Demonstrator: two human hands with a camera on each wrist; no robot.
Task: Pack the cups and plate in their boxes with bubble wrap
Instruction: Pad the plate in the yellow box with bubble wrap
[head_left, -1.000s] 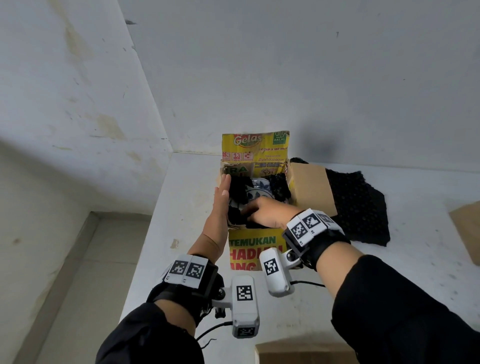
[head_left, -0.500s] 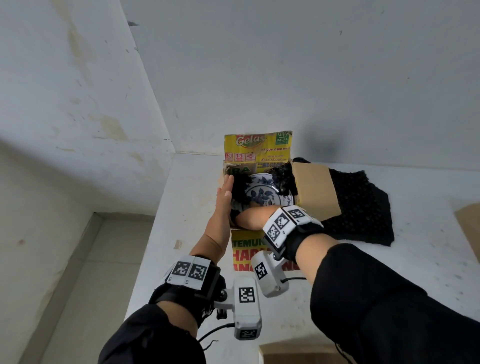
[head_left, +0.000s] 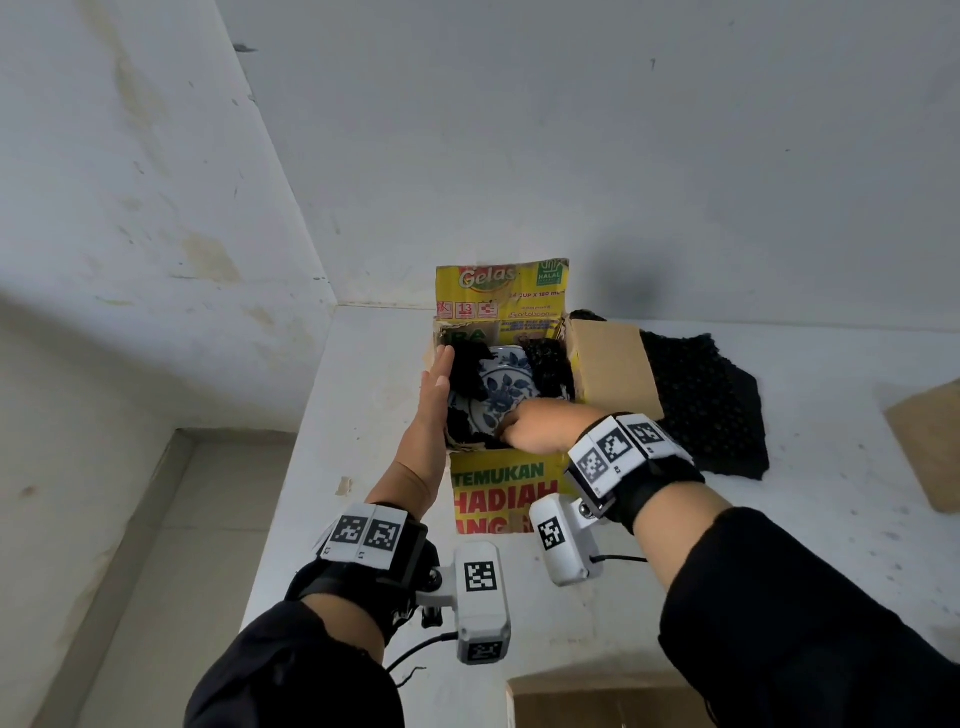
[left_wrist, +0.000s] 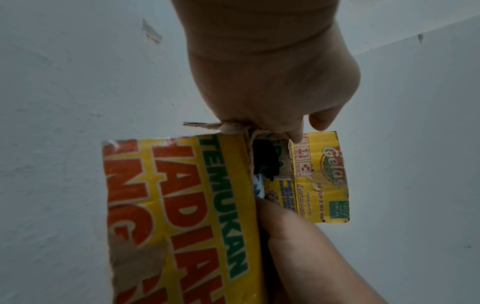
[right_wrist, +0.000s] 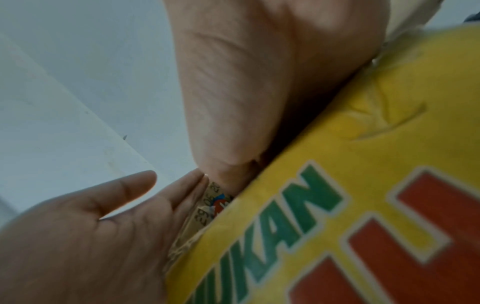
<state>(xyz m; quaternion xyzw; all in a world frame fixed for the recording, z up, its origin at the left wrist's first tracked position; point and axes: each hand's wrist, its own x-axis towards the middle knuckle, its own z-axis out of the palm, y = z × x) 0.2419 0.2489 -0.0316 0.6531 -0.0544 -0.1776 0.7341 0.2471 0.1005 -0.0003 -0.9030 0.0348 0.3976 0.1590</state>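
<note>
A yellow printed box (head_left: 498, 491) stands open on the white table. Inside lies a blue-and-white plate (head_left: 503, 388) with black bubble wrap (head_left: 549, 361) bunched round its rim. My left hand (head_left: 434, 397) lies flat with straight fingers against the box's left wall; the right wrist view shows its palm (right_wrist: 78, 236) open. My right hand (head_left: 540, 431) reaches over the front wall, and its fingers dip down by the plate's near rim, hidden inside. In the left wrist view the plate's edge (left_wrist: 258, 186) peeks behind the front wall (left_wrist: 182, 205), beside the right hand (left_wrist: 291, 236).
A brown flap (head_left: 613, 371) folds out to the right over a loose sheet of black bubble wrap (head_left: 706, 405). Plain cardboard boxes sit at the right edge (head_left: 930, 447) and at the near edge (head_left: 597, 701). The table's left edge (head_left: 291, 467) drops to the floor; walls stand close behind.
My right hand slid from on top of the wrap back to the box's near edge, and the plate's face now shows. The left hand stayed against the box's side.
</note>
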